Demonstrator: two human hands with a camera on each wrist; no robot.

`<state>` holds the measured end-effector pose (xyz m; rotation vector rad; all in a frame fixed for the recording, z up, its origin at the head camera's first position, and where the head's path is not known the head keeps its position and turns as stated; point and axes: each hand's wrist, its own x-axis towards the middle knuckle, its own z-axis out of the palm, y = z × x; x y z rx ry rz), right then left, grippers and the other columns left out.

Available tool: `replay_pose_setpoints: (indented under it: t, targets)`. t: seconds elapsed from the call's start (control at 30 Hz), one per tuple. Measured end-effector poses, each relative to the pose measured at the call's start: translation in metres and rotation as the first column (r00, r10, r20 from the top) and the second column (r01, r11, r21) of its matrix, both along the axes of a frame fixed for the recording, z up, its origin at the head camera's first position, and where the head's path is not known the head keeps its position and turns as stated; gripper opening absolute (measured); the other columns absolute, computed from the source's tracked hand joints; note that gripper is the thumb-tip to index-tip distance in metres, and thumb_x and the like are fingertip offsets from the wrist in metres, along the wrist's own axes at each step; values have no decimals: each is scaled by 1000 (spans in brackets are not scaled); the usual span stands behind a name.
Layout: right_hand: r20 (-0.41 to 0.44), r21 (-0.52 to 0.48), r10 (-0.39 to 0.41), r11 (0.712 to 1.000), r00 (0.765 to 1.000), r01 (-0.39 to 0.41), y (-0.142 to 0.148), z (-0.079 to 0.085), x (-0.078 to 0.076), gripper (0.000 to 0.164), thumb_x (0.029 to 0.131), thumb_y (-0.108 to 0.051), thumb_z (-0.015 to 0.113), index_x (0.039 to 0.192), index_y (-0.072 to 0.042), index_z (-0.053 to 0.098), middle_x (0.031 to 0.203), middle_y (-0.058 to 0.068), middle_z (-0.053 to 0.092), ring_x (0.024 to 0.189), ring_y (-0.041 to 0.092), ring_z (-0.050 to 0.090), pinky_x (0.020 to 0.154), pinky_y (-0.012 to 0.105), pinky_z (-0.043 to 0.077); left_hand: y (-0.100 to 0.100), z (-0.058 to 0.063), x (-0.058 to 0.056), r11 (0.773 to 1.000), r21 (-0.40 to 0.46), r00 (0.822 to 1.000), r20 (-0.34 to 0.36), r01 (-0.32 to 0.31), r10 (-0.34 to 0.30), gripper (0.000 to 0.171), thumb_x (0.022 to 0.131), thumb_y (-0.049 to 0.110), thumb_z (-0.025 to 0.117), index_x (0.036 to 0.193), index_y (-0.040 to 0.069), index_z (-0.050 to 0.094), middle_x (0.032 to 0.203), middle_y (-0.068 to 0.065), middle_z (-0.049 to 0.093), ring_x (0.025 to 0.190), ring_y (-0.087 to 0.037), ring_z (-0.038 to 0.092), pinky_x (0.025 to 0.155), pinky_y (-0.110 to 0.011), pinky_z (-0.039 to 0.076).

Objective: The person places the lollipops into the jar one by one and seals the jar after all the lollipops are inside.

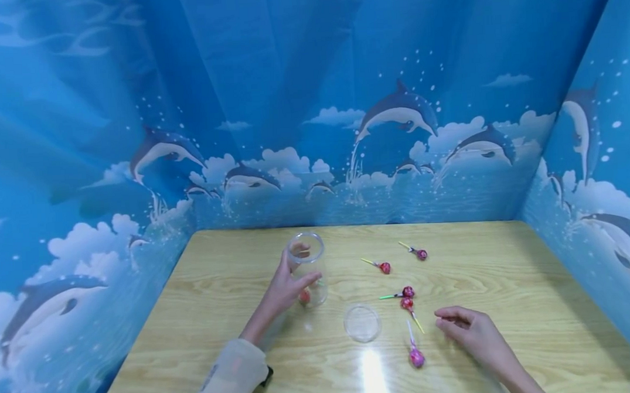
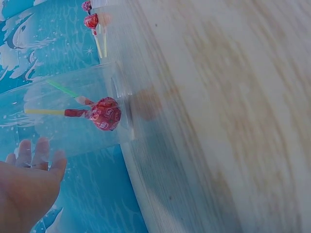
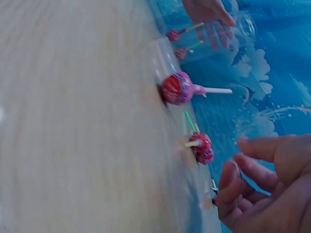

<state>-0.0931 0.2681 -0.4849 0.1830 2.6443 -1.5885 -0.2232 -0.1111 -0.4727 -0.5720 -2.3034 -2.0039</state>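
Clear plastic jar (image 2: 90,138), upright, sits gripped by the left hand (image 1: 284,288) with two lollipops (image 2: 106,114) inside, while the right hand (image 1: 471,332), fingers half-spread, holding nothing, waits near loose lollipops (image 1: 416,357): filling seems under way, calling next for a pinch.

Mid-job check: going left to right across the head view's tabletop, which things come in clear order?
Pale sleeve → clear container in the left hand → round clear lid → red lollipop with its stick pointing left → nearest, pink-purple lollipop → right hand.
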Motion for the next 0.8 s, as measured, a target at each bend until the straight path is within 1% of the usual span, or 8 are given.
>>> replay_pose_setpoints:
  t: [0.1, 0.2, 0.3, 0.43, 0.57, 0.67, 0.8]
  targets:
    - [-30, 54, -1, 999, 1000, 2, -9, -6, 1, 31, 91, -8, 78, 117, 9, 69, 93, 8, 71, 73, 11, 65, 63, 24, 56, 0, 0, 0, 1000, 10, 1000, -3, 3, -3, 79, 88, 1, 79, 152, 2, 32, 149, -25, 46, 140, -41, 45, 116, -65, 33]
    - [-21, 84, 10, 996, 1000, -8, -16, -11, 0, 31, 90, -7, 78, 115, 8, 69, 91, 6, 70, 71, 11, 65, 62, 23, 55, 0, -1, -1, 1000, 16, 1000, -5, 8, -8, 79, 88, 0, 78, 152, 0, 32, 149, -26, 45, 140, -42, 45, 115, -65, 34]
    - [-12, 98, 12, 995, 1000, -11, -22, -13, -2, 31, 88, -6, 79, 114, 8, 69, 88, 4, 69, 69, 12, 63, 61, 23, 54, 1, -1, -1, 1000, 11, 1000, -1, 10, -10, 77, 88, 1, 79, 151, 1, 33, 148, -26, 46, 140, -41, 45, 115, -64, 36]
    - [-26, 140, 0, 990, 1000, 4, -27, -13, -4, 31, 85, -8, 82, 110, 7, 71, 86, 2, 68, 70, 9, 61, 62, 22, 53, 1, 0, 0, 1000, 1, 1000, 10, 4, -4, 76, 88, 4, 80, 150, 5, 36, 147, -20, 48, 139, -40, 46, 113, -63, 39]
    - [-24, 191, 2, 982, 1000, 3, -31, -13, -8, 31, 84, -12, 84, 108, 5, 72, 85, 1, 67, 71, 10, 58, 63, 22, 51, 1, 0, 0, 1000, -3, 1000, 11, -5, 5, 76, 88, 5, 81, 150, 6, 37, 147, -17, 50, 139, -40, 46, 114, -63, 37]
    - [-6, 259, 18, 966, 1000, -15, -33, -12, -10, 33, 83, -18, 85, 107, 1, 72, 86, -1, 65, 74, 12, 56, 64, 24, 49, 0, 0, 1, 1000, -5, 1000, 10, -13, 13, 76, 88, 4, 81, 149, 7, 37, 147, -18, 50, 139, -40, 46, 115, -63, 35]
    - [22, 356, 30, 934, 999, -36, -37, -11, -14, 33, 82, -25, 86, 104, -5, 71, 87, -1, 63, 75, 14, 55, 64, 29, 47, 1, 1, 1, 1000, -2, 1000, 18, -21, 21, 76, 88, 1, 79, 150, 6, 36, 148, -20, 49, 139, -41, 46, 116, -65, 33]
